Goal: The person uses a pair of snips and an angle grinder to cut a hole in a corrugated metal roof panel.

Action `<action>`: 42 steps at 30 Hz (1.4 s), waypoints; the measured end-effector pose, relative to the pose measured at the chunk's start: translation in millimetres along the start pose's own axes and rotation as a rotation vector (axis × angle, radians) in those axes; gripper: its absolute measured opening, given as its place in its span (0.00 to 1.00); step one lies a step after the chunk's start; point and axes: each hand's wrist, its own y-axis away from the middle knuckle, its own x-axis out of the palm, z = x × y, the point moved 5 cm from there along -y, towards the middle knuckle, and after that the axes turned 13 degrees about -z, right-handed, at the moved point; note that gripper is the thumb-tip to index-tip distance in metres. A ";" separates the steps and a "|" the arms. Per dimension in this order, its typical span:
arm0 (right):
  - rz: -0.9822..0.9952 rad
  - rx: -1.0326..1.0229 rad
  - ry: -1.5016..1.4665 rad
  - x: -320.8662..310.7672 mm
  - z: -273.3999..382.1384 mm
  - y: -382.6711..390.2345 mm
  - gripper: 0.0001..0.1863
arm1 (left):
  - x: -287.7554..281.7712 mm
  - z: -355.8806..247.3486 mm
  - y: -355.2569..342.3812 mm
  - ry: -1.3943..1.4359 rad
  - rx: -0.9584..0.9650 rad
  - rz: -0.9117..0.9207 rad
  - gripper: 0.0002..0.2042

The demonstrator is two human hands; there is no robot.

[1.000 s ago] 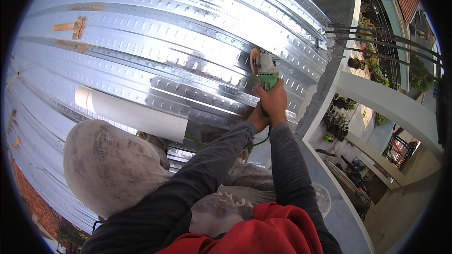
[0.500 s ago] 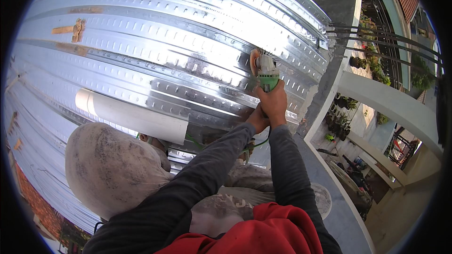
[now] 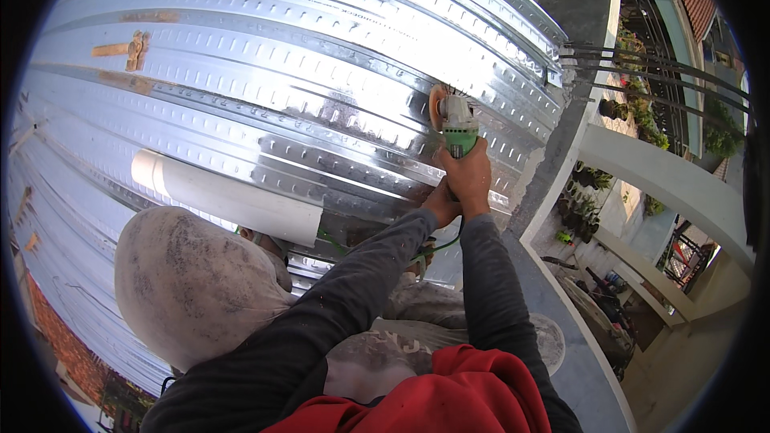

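Both hands grip a green angle grinder (image 3: pixel 457 130): right hand (image 3: pixel 468 179) around its body, left hand (image 3: pixel 440 202) just behind. Its disc meets the ribbed metal decking (image 3: pixel 265 88).

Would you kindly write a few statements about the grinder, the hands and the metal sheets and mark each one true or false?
1. The right hand grips the green-bodied angle grinder. True.
2. The grinder's disc is at the corrugated shiny metal decking sheets. True.
3. The left hand rests on the white plastic pipe. False: it is at the grinder's rear, just below the right hand, well away from the pipe.
4. The white pipe stands upright on the decking. False: it lies flat across the sheets.
5. Both forearms wear dark grey long sleeves. True.
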 end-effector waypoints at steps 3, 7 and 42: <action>-0.003 -0.001 -0.005 2.0 -4.6 -2.7 0.35 | 0.2 -2.3 0.7 -0.003 -0.023 -0.001 0.42; -0.005 -0.004 -0.012 3.8 -7.6 -4.6 0.35 | -0.4 -14.6 2.8 -0.048 -0.060 0.021 0.42; 0.039 0.448 -0.806 89.9 31.6 75.0 0.28 | -148.0 -49.4 73.8 -0.457 -0.086 -0.161 0.32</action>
